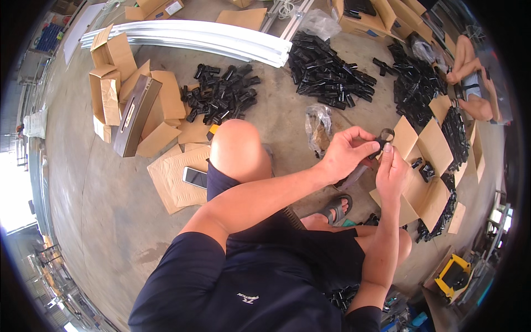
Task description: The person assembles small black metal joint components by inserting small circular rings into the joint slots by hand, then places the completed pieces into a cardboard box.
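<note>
Both my hands are raised over the floor in front of me, right of centre, and meet at a small black tubular fitting [381,143] with a round open end. My left hand [347,153] pinches it between thumb and curled fingers. From the right, my right hand [392,169] grips its lower side with thumb and fingertips. The fingers cover much of the fitting. Just right of my hands stands an open cardboard box [430,143] with a few black pieces inside. A clear plastic bag [318,130] lies on the floor to their left.
Heaps of black fittings [332,72] and smaller black pieces [224,93] lie ahead. Long white metal profiles [188,40] stretch across the far floor. Open cartons [160,105] stand at left, and a phone [195,177] rests on flat cardboard. Another person [470,77] sits at far right.
</note>
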`<state>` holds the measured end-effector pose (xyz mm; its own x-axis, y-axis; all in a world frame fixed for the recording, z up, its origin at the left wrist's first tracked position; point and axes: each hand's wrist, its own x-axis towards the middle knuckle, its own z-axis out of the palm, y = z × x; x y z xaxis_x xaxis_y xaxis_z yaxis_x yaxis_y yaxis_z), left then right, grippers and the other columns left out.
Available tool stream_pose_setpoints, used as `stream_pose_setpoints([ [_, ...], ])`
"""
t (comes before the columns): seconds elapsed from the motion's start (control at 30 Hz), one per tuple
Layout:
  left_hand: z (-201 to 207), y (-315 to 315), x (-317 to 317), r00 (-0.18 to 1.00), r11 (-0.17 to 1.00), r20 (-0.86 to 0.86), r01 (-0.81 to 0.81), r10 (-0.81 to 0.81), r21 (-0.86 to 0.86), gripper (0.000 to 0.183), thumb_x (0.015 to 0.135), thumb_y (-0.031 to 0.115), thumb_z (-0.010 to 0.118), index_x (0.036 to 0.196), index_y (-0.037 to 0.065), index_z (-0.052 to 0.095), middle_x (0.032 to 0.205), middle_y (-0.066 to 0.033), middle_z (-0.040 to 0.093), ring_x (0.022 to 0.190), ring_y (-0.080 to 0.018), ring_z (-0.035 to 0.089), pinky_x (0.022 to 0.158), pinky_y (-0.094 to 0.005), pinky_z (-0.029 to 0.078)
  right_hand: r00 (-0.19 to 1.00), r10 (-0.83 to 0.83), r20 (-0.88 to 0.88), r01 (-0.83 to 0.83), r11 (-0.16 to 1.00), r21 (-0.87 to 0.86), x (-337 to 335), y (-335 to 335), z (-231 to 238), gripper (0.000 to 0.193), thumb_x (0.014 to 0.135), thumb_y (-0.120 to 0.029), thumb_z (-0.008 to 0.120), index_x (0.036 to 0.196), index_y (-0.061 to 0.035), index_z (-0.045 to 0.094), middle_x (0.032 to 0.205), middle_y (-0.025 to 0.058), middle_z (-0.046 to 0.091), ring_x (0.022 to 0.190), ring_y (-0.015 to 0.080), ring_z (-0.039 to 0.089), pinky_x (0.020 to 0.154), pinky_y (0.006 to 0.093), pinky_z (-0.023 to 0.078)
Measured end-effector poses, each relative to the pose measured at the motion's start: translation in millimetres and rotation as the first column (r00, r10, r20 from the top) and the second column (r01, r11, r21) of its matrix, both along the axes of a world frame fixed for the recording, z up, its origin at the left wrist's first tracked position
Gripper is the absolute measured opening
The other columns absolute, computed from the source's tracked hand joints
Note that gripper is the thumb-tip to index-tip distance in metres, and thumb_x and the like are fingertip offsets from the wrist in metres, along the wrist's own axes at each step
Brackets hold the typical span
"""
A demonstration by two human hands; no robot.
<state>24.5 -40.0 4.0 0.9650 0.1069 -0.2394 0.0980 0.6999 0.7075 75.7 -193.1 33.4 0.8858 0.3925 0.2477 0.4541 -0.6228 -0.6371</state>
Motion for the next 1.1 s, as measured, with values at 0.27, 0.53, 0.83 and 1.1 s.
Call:
stream_pose_setpoints([
  [0.27, -57, 74, 23, 0.810, 0.829, -0.183, -0.534, 0.558, 0.163, 0.013, 0.098, 0.013, 0.070, 0.103, 0.002, 0.064, 0.090, -0.0103, 0.070, 0.075, -0.0203, 0.072, 0.063, -0.0333, 0.062, 0.997, 0.078, -0.009, -0.078, 0.977, -0.196, -2, -8, 7, 0.029, 0.100, -0.025, 0.066, 0.081, -0.0032, 0.063, 0.071, 0.0149, 0.062, 0.063, 0.0359, 0.061, 0.058, 0.0424, 0.047],
  [0.53, -82, 141, -7, 0.738, 0.767, -0.213, -0.597, 0.640, 0.235, 0.055, 0.100, 0.028, 0.069, 0.142, 0.005, 0.042, 0.128, -0.0210, 0.065, 0.098, -0.0359, 0.071, 0.081, -0.0461, 0.062, 1.000, 0.007, 0.016, -0.005, 0.987, -0.162, 13, -27, 32, 0.026, 0.095, -0.028, 0.072, 0.086, -0.0039, 0.067, 0.073, 0.0142, 0.064, 0.064, 0.0335, 0.063, 0.059, 0.0404, 0.048],
  [0.83, -20, 66, -2, 0.980, 0.986, -0.165, -0.090, 0.113, 0.143, 0.040, 0.104, 0.033, 0.063, 0.131, 0.003, 0.061, 0.115, -0.0139, 0.073, 0.089, -0.0178, 0.069, 0.082, -0.0337, 0.056, 0.945, -0.319, -0.079, 0.294, 0.929, -0.227, 76, -147, 95, 0.033, 0.099, -0.034, 0.069, 0.093, -0.0016, 0.073, 0.068, 0.0101, 0.066, 0.057, 0.0183, 0.060, 0.057, 0.0348, 0.047],
  [1.1, -31, 23, 17, 0.961, 0.978, -0.259, 0.141, -0.098, 0.152, 0.040, 0.105, 0.032, 0.061, 0.132, 0.003, 0.060, 0.114, -0.0137, 0.073, 0.089, -0.0166, 0.068, 0.081, -0.0319, 0.057, 0.674, -0.702, -0.228, 0.576, 0.694, -0.432, 182, -307, -92, 0.038, 0.096, -0.042, 0.069, 0.100, -0.0050, 0.075, 0.093, 0.0191, 0.075, 0.089, 0.0315, 0.074, 0.083, 0.0433, 0.056],
])
